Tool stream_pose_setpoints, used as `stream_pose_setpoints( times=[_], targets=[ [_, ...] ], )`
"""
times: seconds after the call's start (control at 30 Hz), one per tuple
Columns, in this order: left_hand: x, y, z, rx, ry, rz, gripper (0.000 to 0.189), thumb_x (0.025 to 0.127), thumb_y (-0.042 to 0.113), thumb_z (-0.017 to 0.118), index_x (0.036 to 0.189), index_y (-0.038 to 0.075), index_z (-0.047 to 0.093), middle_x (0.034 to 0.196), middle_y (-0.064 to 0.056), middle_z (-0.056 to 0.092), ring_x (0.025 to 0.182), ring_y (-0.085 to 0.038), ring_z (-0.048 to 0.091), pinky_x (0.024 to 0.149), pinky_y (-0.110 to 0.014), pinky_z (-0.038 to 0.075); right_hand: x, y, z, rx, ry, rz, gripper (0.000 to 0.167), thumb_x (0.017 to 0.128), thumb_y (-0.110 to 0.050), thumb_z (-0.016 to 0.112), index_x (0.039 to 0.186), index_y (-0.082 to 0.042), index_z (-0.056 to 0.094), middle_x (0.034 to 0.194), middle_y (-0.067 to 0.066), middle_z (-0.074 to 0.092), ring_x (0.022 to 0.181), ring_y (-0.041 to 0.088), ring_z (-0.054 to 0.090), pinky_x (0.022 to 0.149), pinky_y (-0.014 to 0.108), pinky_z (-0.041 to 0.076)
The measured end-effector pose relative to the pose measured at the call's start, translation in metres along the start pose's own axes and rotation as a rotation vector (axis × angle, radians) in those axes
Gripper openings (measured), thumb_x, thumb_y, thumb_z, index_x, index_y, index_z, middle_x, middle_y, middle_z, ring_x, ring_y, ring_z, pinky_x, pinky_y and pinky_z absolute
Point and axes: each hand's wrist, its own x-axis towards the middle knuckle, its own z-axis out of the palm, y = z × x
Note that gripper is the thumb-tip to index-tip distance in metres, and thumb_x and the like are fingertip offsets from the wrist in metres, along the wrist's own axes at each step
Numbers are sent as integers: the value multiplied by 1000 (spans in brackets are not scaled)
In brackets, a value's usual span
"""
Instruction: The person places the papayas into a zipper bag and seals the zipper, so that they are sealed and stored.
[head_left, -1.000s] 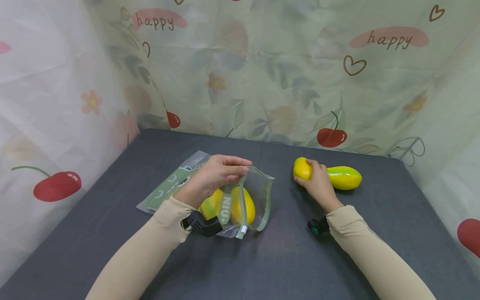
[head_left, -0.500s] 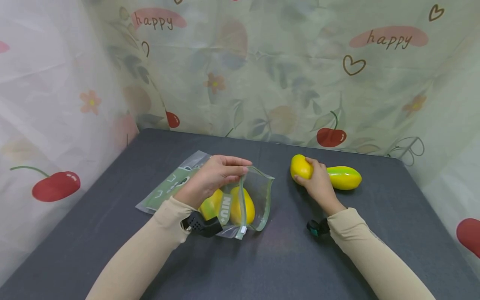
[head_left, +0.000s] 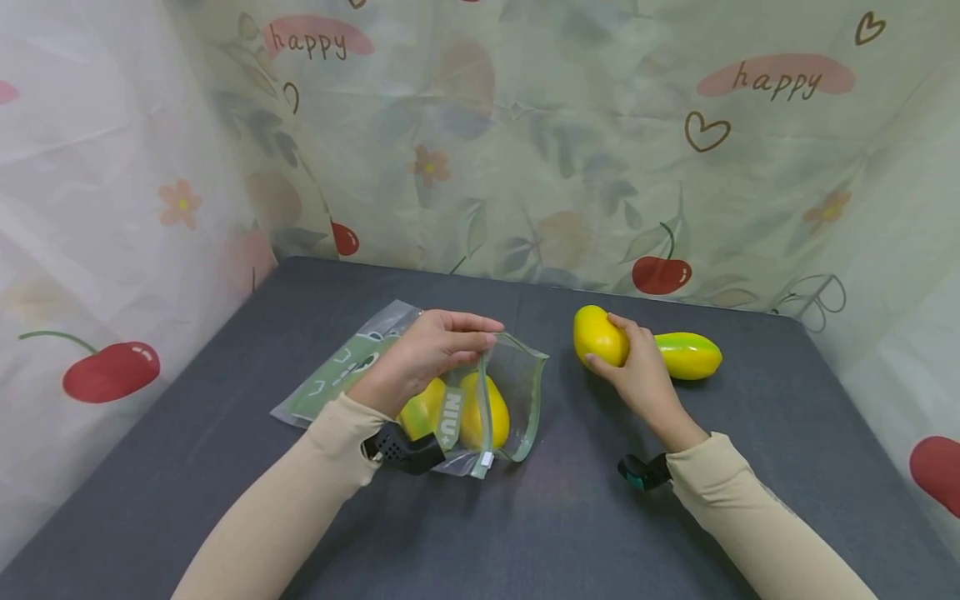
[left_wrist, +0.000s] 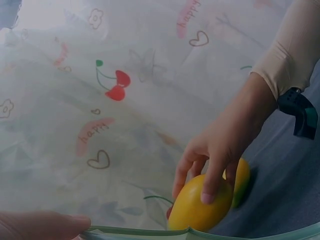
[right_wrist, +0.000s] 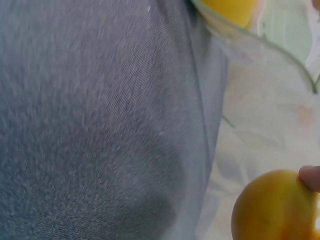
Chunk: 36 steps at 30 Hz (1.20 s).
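Observation:
My left hand (head_left: 427,354) pinches the upper edge of a clear and green zip bag (head_left: 537,400), whose mouth gapes to the right. Inside the bag lie two yellow fruits (head_left: 495,417), partly hidden by the print and my wrist. To the right, my right hand (head_left: 643,375) grips a yellow mango (head_left: 597,335) between thumb and fingers. In the left wrist view the mango (left_wrist: 197,207) appears just beyond the bag's rim (left_wrist: 210,233). A longer yellow-green fruit (head_left: 690,356) lies on the table behind my right hand, its left end hidden.
A dark cloth-covered table (head_left: 555,533) lies under everything. Patterned curtains (head_left: 510,150) stand along its back and both sides. The bag's white zip slider (head_left: 487,459) sits at the near end of its mouth. Each wrist wears a black camera (head_left: 408,450).
The right hand has shifted the mango a little to the left and up, away from the longer fruit. The left hand and the bag stay where they were.

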Motion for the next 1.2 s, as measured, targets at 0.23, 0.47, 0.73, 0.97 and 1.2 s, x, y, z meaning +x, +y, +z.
stream_pose_setpoints(
  times=[0.23,0.47,0.73,0.97,1.2],
  targets=[
    [-1,1,0,-11,0,-5,29,92,9,65,120,2,67,129,-16,59,81,-10,57,77,-21,52,-13,-10,-3,7,16,-76,69,90,-20,70,147,-1,36,137,25,43,112,38,46,96,54,41],
    [0,1,-1,-8,1,2,29,92,9,65,120,1,67,128,-17,60,79,-10,57,77,-21,52,-26,-22,-8,35,15,-126,68,88,-17,72,146,-2,38,139,23,43,119,38,44,99,54,41],
    [-1,1,-2,3,-3,1,29,92,11,66,120,3,67,120,-12,63,79,-11,57,78,-22,51,-44,-31,-12,46,10,-155,70,87,-16,73,146,-5,38,137,20,45,117,34,45,89,49,49],
    [-2,1,-3,4,-5,0,30,93,12,65,121,2,66,118,-12,63,78,-11,56,77,-21,51,-61,-37,-15,62,8,-177,70,85,-18,75,145,-7,40,133,17,46,115,30,47,88,50,52],
    [-2,0,-3,-2,-4,15,28,93,11,65,119,2,67,124,-12,62,81,-11,57,76,-20,51,-80,-40,-17,58,-7,-204,71,84,-18,76,145,-10,41,133,13,46,116,27,47,87,48,54]
  ],
)
